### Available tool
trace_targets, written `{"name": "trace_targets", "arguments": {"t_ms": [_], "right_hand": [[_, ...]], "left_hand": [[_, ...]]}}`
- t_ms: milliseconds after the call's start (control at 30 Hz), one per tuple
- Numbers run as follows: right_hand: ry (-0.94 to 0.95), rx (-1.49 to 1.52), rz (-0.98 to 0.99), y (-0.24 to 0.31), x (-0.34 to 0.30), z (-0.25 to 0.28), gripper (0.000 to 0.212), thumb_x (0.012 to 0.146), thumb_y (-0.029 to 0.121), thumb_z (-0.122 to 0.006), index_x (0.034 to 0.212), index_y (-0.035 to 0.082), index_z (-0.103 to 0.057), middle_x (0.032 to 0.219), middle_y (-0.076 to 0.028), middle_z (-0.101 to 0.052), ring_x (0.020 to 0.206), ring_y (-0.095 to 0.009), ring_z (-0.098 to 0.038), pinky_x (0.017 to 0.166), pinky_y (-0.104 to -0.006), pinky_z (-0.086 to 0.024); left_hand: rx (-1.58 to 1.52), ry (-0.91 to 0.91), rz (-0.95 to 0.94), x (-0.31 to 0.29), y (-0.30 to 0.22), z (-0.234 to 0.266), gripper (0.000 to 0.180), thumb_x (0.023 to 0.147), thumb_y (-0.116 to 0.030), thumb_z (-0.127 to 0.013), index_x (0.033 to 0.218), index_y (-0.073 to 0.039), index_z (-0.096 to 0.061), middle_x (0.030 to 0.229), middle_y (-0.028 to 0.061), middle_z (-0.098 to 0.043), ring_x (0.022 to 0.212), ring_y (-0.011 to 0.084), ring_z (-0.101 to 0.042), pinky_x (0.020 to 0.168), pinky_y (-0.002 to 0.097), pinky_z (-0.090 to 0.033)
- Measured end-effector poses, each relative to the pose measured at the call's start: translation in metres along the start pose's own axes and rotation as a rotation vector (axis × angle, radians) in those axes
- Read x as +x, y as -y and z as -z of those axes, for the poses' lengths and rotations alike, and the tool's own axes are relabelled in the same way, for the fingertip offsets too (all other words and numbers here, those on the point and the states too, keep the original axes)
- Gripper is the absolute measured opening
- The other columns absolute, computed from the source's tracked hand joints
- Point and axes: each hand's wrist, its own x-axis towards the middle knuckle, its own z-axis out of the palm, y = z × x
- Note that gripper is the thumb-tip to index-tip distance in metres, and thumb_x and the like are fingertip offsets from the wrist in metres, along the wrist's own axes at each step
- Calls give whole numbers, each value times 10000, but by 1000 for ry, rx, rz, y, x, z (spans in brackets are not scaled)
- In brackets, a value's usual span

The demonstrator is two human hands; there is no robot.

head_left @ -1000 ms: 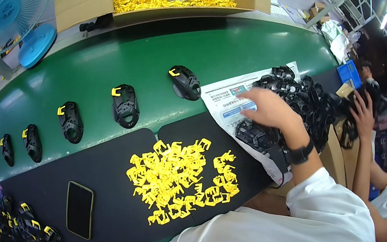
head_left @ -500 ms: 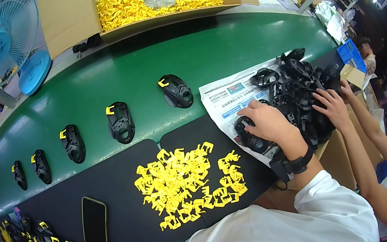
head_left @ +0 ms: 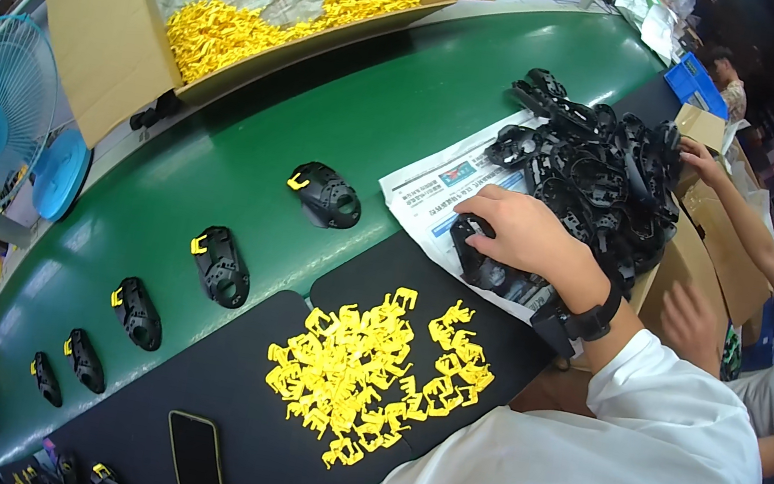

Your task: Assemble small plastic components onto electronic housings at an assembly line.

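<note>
Five clipped shells (head_left: 223, 269) already lie in a row, loose shells (head_left: 601, 170) and yellow clips (head_left: 343, 362) remain, fingers of the right hand (head_left: 525, 236) clamp one black shell (head_left: 471, 261), left hand unseen.

Dark printed characters (head_left: 431, 195) on the white paper sheet (head_left: 400, 185), too small to read.

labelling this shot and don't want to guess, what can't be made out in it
In the head view:
Left hand: out of frame.
Black shell under the right hand: partly covered by that hand, so its grip is unclear.
Black heap: upper pieces hide lower ones.
Black-and-yellow pile: cut off by the lower edge.
Co-worker's nearer hand: blurred.
</note>
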Motion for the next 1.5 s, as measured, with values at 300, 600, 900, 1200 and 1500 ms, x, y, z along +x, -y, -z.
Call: {"name": "trace_targets", "arguments": {"t_ms": [300,600,900,1200,1500], "right_hand": [[-41,13,-58,-4,-11,-1,360,772,179,-701,1116,87,-648,985,-111,-637,936,-308,-640,811,-397,-525],[-50,14,-46,-4,-16,-14,354,760,182,-721,1093,82,-650,950,-108,-643,936,-309,-647,789,-407,-533],[-363,-45,-51,11,-31,-19,267,715,113,-680,976,75,-635,910,-84,-629,896,-265,-621,738,-379,-533],[-687,212,140,78,-82,-18,280,767,103,-587,1042,52,-598,907,-56,-557,810,-203,-574,675,-315,-493],[-607,359,204,69,-115,-38,362,817,140,-609,1169,59,-587,1029,-57,-553,887,-187,-555,681,-300,-497]], "left_hand": [[-13,17,-3,4,-4,-10,346,974,-252,-449,1197,12,-480,1000,145,-595,901,237,-614,797,346,-518],[-11,49,-9,10,-8,-17,347,973,-262,-449,1188,9,-481,983,139,-597,882,232,-617,780,338,-521],[44,51,-2,11,-10,-27,348,973,-272,-448,1180,5,-482,965,134,-600,863,227,-619,762,330,-523],[108,20,4,16,-12,-38,349,972,-282,-447,1171,2,-483,948,129,-602,844,221,-622,745,322,-525],[195,-74,38,12,-11,-36,351,971,-292,-447,1163,-1,-483,931,123,-605,825,216,-624,728,314,-528]]}}
